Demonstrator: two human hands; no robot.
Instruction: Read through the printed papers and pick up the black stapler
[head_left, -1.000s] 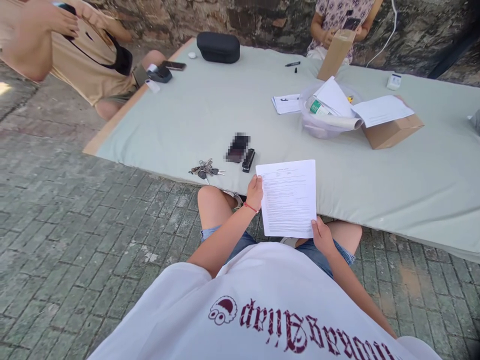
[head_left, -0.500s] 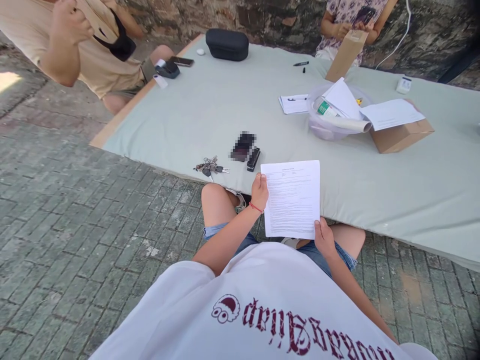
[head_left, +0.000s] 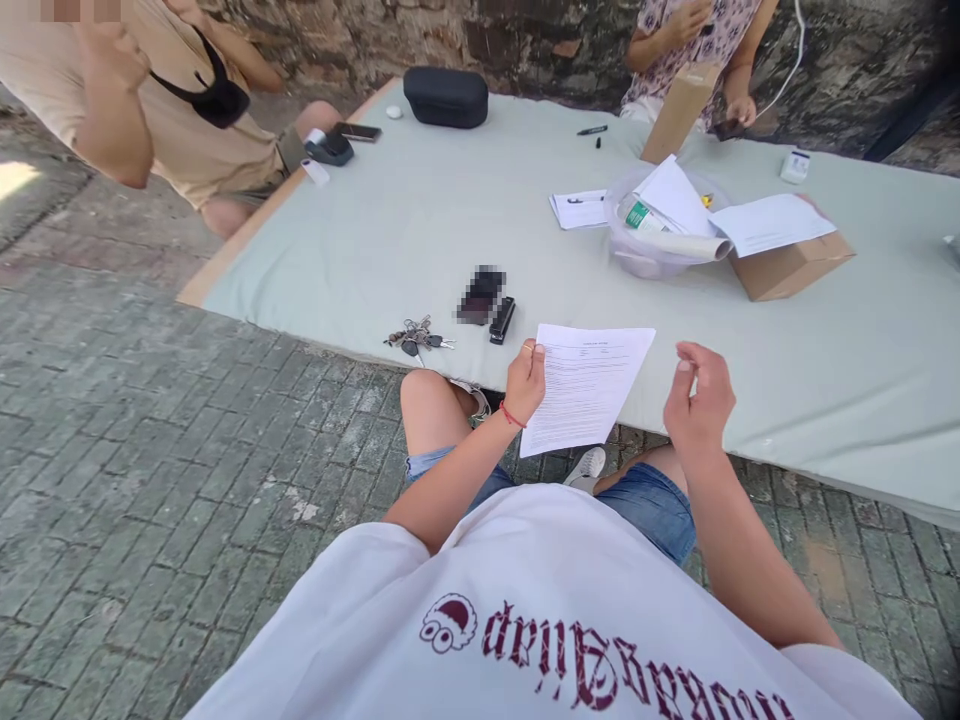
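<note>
Now the left hand (head_left: 526,381) pinches a printed sheet (head_left: 585,385) by its left edge; the right hand (head_left: 699,400) hovers nearby, fingers (head_left: 686,375) loosely curled, empty.

This looks like an outdoor yard. Worn brick paving (head_left: 150,440) runs up to a rough stone wall (head_left: 540,40). People sit around a low padded mat (head_left: 390,230) strewn with papers (head_left: 577,208) and a cardboard box (head_left: 791,265).

Sheet (head_left: 585,385) and shirt (head_left: 555,640) print both unreadable
</note>
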